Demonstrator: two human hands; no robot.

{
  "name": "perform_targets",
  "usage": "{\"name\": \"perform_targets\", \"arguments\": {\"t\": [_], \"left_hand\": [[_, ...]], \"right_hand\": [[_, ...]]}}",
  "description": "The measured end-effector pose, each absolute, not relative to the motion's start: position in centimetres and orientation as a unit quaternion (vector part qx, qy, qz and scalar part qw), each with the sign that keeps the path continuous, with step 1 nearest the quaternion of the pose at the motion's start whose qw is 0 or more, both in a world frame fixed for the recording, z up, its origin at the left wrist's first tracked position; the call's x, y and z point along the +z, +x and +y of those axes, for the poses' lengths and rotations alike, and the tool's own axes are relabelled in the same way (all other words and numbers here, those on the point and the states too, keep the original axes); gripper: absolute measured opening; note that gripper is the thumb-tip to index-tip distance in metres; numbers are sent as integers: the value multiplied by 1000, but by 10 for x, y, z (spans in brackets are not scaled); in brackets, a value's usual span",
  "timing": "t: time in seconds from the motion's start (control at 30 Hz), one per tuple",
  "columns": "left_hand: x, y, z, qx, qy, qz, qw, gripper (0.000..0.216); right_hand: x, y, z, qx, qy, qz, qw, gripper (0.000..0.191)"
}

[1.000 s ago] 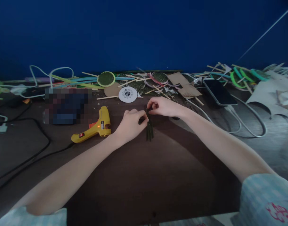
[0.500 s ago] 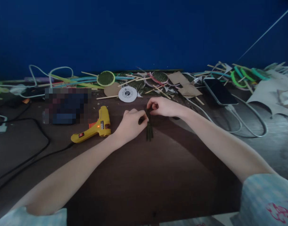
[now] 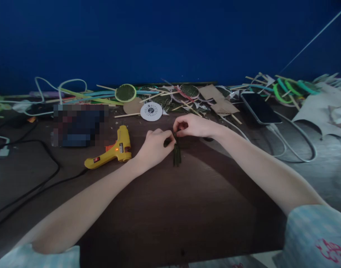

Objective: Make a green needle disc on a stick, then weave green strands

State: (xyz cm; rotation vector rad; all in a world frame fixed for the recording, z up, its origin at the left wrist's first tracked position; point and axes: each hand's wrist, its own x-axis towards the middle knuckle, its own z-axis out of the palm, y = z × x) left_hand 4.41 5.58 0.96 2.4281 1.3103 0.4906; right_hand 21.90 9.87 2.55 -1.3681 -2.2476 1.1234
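Note:
A small dark green tassel [image 3: 177, 155] hangs between my hands, its fringe pointing down toward me. The thumb and fingers of my left hand [image 3: 157, 147] pinch it from the left, near its upper part. From above and to the right, my right hand [image 3: 187, 125] is closed at the tassel's top end, fingertips pressed together there. My fingers hide most of the top. Left of my left hand lies a yellow hot glue gun [image 3: 118, 149] on its side, a small orange light glowing on it.
Wooden sticks, cardboard pieces [image 3: 224, 108], a round white card [image 3: 151, 111] and round green discs [image 3: 125, 93] clutter the back of the dark table [image 3: 181, 212]. A phone [image 3: 260, 108] with a white cable lies right. Black cords run along the left, near a blurred dark object [image 3: 82, 126].
My right hand has shifted up very slightly at the tassel's top. Otherwise the hands and the tassel stay nearly in place.

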Motion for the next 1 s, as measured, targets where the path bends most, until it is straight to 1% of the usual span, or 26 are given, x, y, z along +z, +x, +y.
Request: {"name": "perform_targets", "arguments": {"t": [0.1,0.23,0.4,0.6,0.77,1.0], "left_hand": [[10,44,55,174,854,459,170,9],[12,44,56,170,851,464,177,9],[11,43,56,172,851,464,177,9],[11,43,57,175,848,466,183,8],[11,42,57,176,848,465,183,9],[11,42,59,160,852,468,174,10]], "right_hand": [[26,219,99,394,-474,-773,153,17],[31,222,98,395,-447,-794,114,9],[38,224,96,395,-430,-807,86,14],[40,225,96,384,-440,-806,92,14],[49,230,95,420,-423,-801,49,10],[51,228,93,430,-385,-816,-9,9]]}}
